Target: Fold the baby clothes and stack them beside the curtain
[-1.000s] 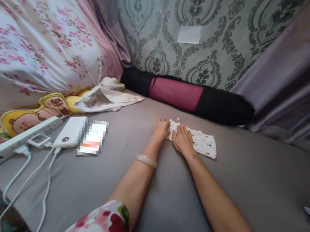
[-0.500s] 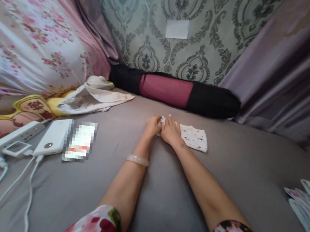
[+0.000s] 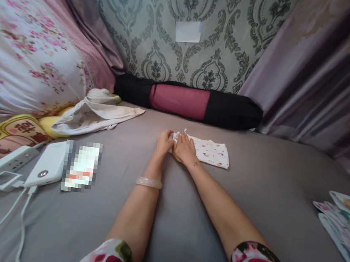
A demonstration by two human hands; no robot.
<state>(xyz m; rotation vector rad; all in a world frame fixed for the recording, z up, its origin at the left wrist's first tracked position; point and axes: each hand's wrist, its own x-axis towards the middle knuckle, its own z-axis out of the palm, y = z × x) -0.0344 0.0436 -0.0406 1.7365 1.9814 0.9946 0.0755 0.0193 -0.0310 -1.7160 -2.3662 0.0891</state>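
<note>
A folded white cloth with small scattered prints lies flat on the grey sheet, its short side to the right. Thin white ties or a loose corner stick up at its far left edge. My left hand is closed at the left end of the cloth, fingers curled on its edge; a pale bangle circles that wrist. Flat on the left part of the cloth rests my right hand, fingers stretched forward and its thumb side against my left hand. The cloth under both hands is hidden.
A black and pink roll bag lies along the wall. On the left are a crumpled pale cloth, a cushion, a power strip, a white power bank with cables and a blurred phone. Folded fabrics lie right.
The whole view has shifted a little, so things appear further left. My right hand has moved slightly leftward on the cloth, baring a bit more of it. My left hand stays at its end.
</note>
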